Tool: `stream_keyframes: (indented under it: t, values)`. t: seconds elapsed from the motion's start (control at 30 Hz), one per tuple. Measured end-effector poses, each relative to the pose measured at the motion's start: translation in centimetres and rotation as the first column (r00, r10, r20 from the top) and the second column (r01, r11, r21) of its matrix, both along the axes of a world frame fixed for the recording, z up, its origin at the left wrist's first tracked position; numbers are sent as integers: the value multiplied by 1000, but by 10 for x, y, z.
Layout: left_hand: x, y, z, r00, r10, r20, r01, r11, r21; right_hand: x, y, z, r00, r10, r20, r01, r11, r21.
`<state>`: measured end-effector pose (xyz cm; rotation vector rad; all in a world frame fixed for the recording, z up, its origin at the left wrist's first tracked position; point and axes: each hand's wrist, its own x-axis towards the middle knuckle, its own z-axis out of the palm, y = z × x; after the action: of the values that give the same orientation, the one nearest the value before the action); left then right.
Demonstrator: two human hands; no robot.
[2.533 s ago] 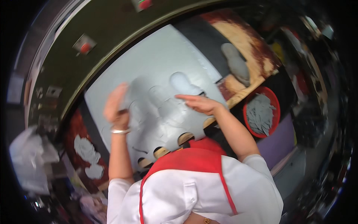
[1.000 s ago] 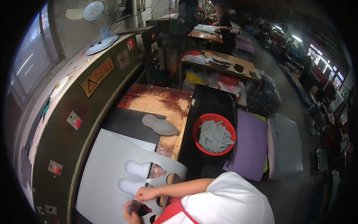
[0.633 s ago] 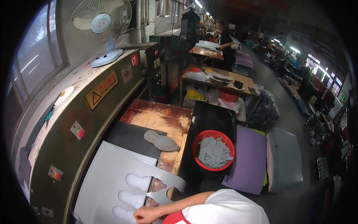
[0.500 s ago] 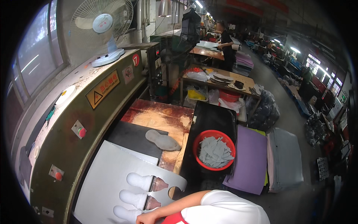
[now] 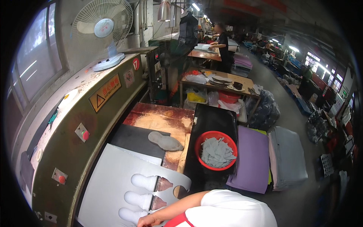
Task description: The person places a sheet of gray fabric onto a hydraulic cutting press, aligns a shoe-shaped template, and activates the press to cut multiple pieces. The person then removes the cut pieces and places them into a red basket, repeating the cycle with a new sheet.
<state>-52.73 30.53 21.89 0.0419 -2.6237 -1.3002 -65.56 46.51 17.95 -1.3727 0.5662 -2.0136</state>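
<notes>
My right hand [image 5: 148,220] is at the lower edge of the view, beside the nearest of three white sole-shaped pieces [image 5: 130,214]. Its fingers look curled, and their tips are cut off by the frame, so what they hold cannot be made out. The pieces lie in a row on a large pale grey sheet [image 5: 100,178], which has holes at their right ends showing reddish-brown board [image 5: 164,184]. Beyond the sheet, a grey sole-shaped block [image 5: 165,141] rests partly on a black mat [image 5: 136,139] and partly on the worn board. My left hand is out of view.
A green machine beam [image 5: 75,151] with red buttons runs along the left, carrying a fan [image 5: 104,28]. On my right stand a red basin [image 5: 197,151] of grey scraps and stacks of purple [image 5: 251,159] and grey sheets [image 5: 289,159]. Farther back, a person [image 5: 223,47] works at a table.
The whole view has shifted slightly. My right hand stays by the nearest sole-shaped piece, with little movement against the sheet.
</notes>
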Motion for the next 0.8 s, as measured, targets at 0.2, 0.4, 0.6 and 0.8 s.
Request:
stream_keyframes:
  t: [0.2, 0.4, 0.6, 0.8]
  values:
    - [5, -4, 22, 928, -229, -294, 104, 917, -386, 7, -7, -5, 985, -107, 137, -48, 591, 805]
    - [-1, -12, 35, 964, 170, -206, -206, 964, -169, 10, 1, 24, 901, -321, -291, 418, 462, 783]
    - [-18, -54, 48, 613, 788, -57, -768, 611, 190, -3, 60, 72, 821, -475, -316, 566, 611, 553]
    - [-47, -70, 55, 637, 656, -405, -755, 637, -156, -19, 278, 32, 11, -998, 67, 677, 57, 734]
